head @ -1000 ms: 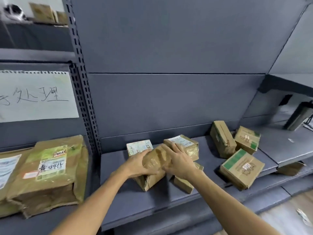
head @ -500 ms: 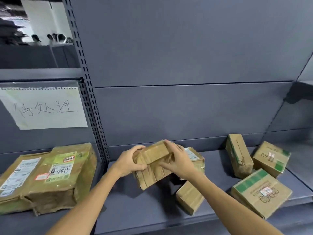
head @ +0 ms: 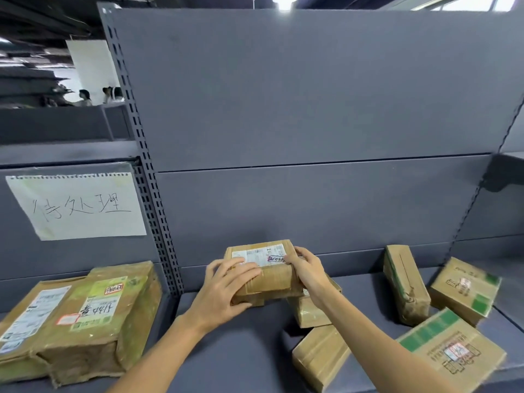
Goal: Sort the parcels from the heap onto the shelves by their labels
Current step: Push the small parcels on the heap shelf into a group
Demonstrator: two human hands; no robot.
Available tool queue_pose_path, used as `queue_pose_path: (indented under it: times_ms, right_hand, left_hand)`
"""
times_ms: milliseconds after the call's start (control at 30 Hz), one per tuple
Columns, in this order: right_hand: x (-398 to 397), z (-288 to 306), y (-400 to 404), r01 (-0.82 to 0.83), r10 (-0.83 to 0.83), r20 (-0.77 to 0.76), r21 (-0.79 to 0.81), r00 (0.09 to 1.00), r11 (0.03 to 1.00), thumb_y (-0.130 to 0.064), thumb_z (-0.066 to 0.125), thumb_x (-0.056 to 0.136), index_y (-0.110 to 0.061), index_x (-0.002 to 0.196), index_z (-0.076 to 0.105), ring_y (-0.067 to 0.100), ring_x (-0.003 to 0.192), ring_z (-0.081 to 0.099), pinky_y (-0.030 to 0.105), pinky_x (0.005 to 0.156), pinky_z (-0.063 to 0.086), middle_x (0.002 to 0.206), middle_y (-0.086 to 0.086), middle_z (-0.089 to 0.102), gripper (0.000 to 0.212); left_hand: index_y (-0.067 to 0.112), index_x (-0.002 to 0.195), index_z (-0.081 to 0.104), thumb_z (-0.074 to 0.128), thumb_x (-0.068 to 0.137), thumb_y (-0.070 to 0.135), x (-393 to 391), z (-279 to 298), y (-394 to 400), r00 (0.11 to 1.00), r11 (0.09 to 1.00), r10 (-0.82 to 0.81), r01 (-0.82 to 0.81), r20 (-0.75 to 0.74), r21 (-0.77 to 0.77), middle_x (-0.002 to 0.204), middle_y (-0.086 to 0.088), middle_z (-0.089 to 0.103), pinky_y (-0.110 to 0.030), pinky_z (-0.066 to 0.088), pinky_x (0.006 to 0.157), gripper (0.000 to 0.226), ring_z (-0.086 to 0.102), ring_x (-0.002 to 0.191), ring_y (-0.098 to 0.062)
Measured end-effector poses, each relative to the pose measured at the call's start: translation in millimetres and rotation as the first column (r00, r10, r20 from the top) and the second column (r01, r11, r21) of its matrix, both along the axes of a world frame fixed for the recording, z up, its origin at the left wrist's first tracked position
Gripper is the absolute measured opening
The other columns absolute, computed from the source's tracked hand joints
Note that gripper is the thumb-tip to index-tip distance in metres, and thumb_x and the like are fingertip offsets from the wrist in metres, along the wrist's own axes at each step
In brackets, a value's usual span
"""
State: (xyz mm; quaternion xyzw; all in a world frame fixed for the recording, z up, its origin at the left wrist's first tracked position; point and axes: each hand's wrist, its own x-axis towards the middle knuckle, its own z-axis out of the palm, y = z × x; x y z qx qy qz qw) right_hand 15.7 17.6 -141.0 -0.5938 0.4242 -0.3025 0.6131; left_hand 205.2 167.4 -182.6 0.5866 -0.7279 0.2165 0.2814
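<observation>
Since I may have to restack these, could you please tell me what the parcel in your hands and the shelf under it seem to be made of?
The parcel, held by the left hand and right hand, looks like brown corrugated cardboard wrapped in glossy clear tape, with a white paper label on top. The shelf seems to be sheet metal with a matte dark grey coating, judging by its slotted upright.

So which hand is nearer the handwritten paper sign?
Left. The left hand grips the held parcel's near-left end, closer to the paper sign; the right hand holds the parcel's right end, farther away.
</observation>
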Motion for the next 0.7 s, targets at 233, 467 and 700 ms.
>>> queue_pose_path:
  times_ms: [233,467,700]
  right_hand:
    - [-6,3,2,0.047,-0.045,0.12,-0.016,0.992,0.999,-0.018,0.061,0.095,-0.024,0.125,0.062,0.018,0.107,0.065,0.028,0.075,0.053,0.115,-0.002,0.07,0.031]
    - [-13,12,7,0.006,0.012,0.221,-0.083,0.975,0.997,-0.019,0.059,0.1,-0.029,0.119,0.063,0.012,0.103,0.069,0.02,0.073,0.056,0.114,-0.006,0.072,0.022]
    - [-19,17,12,-0.047,0.076,0.234,-0.127,0.969,0.991,-0.021,0.058,0.101,-0.023,0.129,0.061,0.012,0.105,0.069,0.017,0.069,0.055,0.118,-0.003,0.071,0.028]
  left_hand:
    - [0.037,0.153,0.027,0.054,0.072,0.085,-6,21,-7,0.889,0.968,0.195,-0.108,-0.414,0.226,0.166,0.013,0.006,-0.032,-0.001,0.118,0.097,-0.003,0.152,-0.006]
    - [0.048,0.15,0.024,0.046,0.064,0.096,-6,41,-21,0.205,0.947,0.278,0.105,-0.939,0.303,0.161,0.008,0.031,-0.046,0.023,0.122,0.101,0.029,0.148,-0.014]
    - [0.017,0.122,0.065,0.055,0.101,0.03,-15,52,-26,-0.054,0.957,0.266,0.132,-0.963,0.257,0.115,-0.005,0.075,-0.039,0.056,0.086,0.026,0.072,0.103,-0.02]
